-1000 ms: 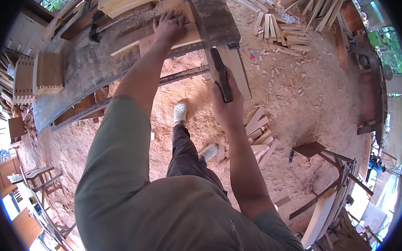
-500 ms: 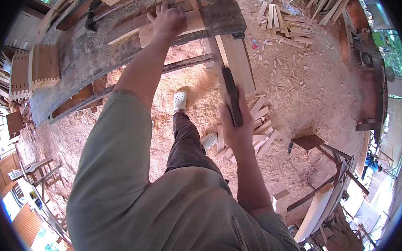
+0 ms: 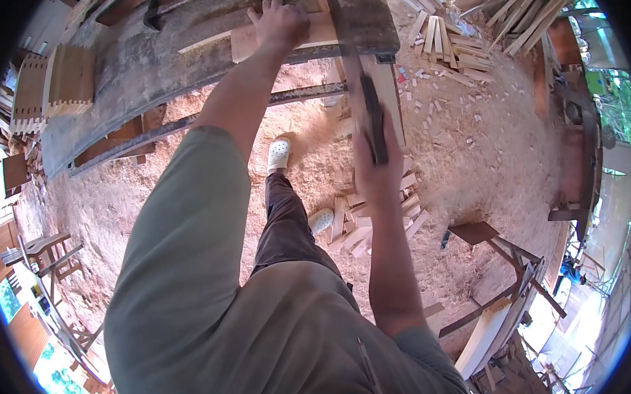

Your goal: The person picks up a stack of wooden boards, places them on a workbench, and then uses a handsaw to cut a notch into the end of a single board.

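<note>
My left hand (image 3: 280,25) lies with spread fingers on a pale wooden board (image 3: 243,45) on the workbench. In my right hand (image 3: 378,168) is the dark handle of a handsaw (image 3: 374,121), with the fingers wrapped round it. The saw's blade runs forward, blurred, past the bench's front edge and across the wood to the right of my left hand. Whether the teeth are inside a cut is too blurred to tell.
The dark workbench (image 3: 133,66) carries jointed wooden panels (image 3: 72,77) at its left end. Offcuts (image 3: 356,235) lie by my feet on the sawdust-covered floor. More cut strips (image 3: 438,41) are piled at upper right. A wooden stand (image 3: 474,232) is at lower right.
My right hand has pushed the handsaw forward, away from my body. My left hand stays on the board. The whole view has shifted slightly.
</note>
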Demonstrator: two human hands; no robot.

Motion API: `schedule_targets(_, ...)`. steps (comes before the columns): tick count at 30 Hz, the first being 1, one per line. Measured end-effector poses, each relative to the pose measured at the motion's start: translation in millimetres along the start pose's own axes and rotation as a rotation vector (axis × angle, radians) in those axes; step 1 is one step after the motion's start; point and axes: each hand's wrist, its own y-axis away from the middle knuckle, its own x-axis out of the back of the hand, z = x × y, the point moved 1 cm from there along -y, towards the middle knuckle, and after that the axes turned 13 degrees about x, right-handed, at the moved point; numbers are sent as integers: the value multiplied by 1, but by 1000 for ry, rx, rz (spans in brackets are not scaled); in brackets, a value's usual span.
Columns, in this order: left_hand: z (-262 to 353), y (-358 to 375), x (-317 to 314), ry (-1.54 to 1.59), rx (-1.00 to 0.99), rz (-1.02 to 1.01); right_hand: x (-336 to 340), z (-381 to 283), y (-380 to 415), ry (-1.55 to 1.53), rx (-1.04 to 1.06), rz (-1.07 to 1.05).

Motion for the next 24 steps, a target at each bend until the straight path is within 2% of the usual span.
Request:
schedule_targets(2, 0, 0, -2, -12, -14, -3, 26, -16, 63, 21, -63, -16)
schedule_targets(4, -1, 3, -3, -30, -18, -10, 51, -36, 116, -46, -228, -22)
schedule_targets(5, 2, 4, -1, -43, -16, 1, 53, -34, 113, -48, -229, -29)
schedule_targets(7, -1, 3, -1, -62, -15, 8, 53, -37, 108, 0, -51, -31)
schedule_targets(9, -2, -1, -4, -21, -38, 25, 23, -15, 44, 24, -15, 28)
schedule_targets(11, -11, -14, -29, 9, -27, 60, -5, -7, -31, 16, 32, -31)
schedule_targets(14, -9, -6, -14, 5, -19, 68, -15, 1, -58, -116, 27, -32)
schedule_targets(20, -4, 2, -5, -53, -32, 12, 50, -26, 118, 7, -140, -35)
schedule_targets(22, 0, 2, -1, -33, -36, 13, 56, -26, 121, 3, -146, -51)
schedule_targets(24, 2, 3, 4, -59, -27, -22, 45, -8, 92, 100, 129, -7)
